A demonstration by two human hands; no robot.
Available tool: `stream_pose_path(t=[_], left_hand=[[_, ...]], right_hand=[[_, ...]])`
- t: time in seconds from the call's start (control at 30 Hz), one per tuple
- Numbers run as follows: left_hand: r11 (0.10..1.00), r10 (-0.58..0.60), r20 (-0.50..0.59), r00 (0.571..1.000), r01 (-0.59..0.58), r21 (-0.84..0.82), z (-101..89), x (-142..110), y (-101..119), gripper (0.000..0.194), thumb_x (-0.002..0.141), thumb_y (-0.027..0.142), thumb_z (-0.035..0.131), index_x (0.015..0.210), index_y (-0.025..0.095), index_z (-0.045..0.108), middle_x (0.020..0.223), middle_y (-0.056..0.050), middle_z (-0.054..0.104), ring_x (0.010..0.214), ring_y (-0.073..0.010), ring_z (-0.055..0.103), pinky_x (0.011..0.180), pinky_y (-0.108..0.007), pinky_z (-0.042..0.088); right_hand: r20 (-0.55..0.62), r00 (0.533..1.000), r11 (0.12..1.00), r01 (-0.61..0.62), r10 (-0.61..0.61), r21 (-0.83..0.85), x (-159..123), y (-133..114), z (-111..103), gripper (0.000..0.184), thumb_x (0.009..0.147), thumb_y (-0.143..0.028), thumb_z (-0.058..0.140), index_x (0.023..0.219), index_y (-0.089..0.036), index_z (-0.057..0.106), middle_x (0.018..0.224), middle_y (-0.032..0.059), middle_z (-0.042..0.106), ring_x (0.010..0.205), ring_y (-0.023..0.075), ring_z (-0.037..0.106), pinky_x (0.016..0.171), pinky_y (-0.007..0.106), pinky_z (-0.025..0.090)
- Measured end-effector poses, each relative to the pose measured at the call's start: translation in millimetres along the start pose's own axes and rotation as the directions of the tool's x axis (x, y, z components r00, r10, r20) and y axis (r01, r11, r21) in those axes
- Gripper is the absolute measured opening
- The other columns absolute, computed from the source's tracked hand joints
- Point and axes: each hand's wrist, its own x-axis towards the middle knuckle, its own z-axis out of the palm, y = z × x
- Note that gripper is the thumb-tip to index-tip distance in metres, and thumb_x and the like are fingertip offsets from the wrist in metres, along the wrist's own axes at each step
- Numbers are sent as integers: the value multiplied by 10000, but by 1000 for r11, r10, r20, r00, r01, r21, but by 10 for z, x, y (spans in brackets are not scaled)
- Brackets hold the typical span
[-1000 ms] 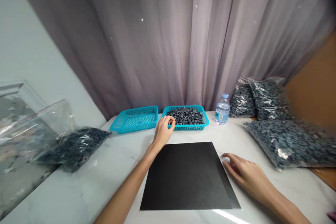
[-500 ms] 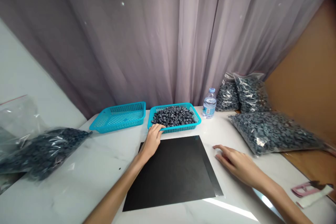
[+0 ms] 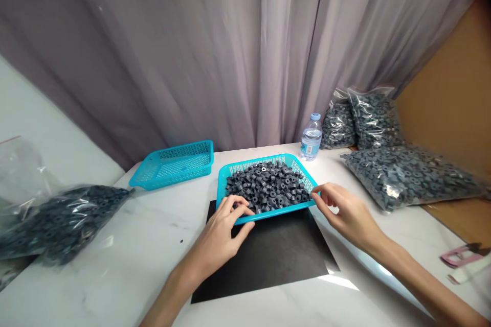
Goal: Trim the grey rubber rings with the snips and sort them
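A blue plastic basket point(image 3: 264, 216) heaped with small dark grey ring-shaped pieces point(image 3: 264, 184) sits over the far part of a black sheet point(image 3: 268, 260). My left hand point(image 3: 220, 232) grips the basket's near rim at its left end, fingers over the edge and thumb on the outside. At the near right corner, my right hand point(image 3: 345, 212) pinches the rim between thumb and fingers. One ring on the heap shows a pale face.
A second blue basket point(image 3: 174, 164) stands at the back left. A bag of dark pieces point(image 3: 76, 219) lies at left; several more bags point(image 3: 410, 173) are at right. A water bottle point(image 3: 311, 138) stands behind. Pink-handled snips point(image 3: 460, 256) lie at the right edge.
The filled basket has come nearer, from behind the black sheet to over its far part. My right hand has moved from the bare table onto the basket's right corner.
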Motion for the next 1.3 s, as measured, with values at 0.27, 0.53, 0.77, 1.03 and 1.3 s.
stream_pose_path(t=[0.27, 0.53, 0.77, 1.03, 1.3], left_hand=[[993, -112, -161, 981, 106, -45, -91, 357, 12, 195, 1041, 363, 430, 1107, 263, 584, 1157, -47, 612, 1094, -233, 603, 982, -373, 475], [992, -126, -97, 987, 127, 9, -60, 970, 45, 230, 1018, 398, 470, 1056, 228, 619, 1126, -65, 672, 1117, -287, 603, 1001, -442, 445], [997, -15, -4, 1000, 15, -77, -87, 1001, 1, 209, 983, 408, 547, 1011, 267, 699, 1129, -8, 702, 1144, -245, 612, 1032, -363, 440], [990, 21, 38, 999, -16, -138, -63, 1007, -116, 192, 966, 375, 576, 944, 246, 717, 1059, -19, 731, 1028, -238, 658, 936, -344, 484], [973, -34, 27, 999, 39, -227, -88, 988, -140, 265, 996, 394, 508, 962, 210, 696, 1043, -55, 731, 994, -230, 665, 885, -345, 518]], right_hand=[[100, 980, 980, 180, -172, -83, -46, 6, 12, 385, 1005, -443, 550, 1299, -195, 523, 1177, 145, 552, 1080, 285, 572, 868, 430, 539], [146, 969, 980, 195, -198, 31, -99, 91, 3, 216, 1063, -272, 426, 1227, -217, 554, 1146, 132, 564, 1027, 247, 595, 867, 430, 557], [136, 966, 975, 220, -221, 24, -115, 60, -39, 204, 1053, -266, 447, 1196, -212, 582, 1118, 123, 586, 1008, 248, 603, 834, 401, 556], [158, 968, 980, 195, -197, 25, -157, 80, -31, 197, 1057, -283, 441, 1211, -231, 552, 1140, 118, 565, 1023, 249, 599, 831, 415, 554], [177, 968, 984, 176, -177, 23, -178, 105, -22, 238, 1056, -303, 429, 1239, -238, 568, 1167, 112, 582, 956, 226, 667, 766, 360, 570]])
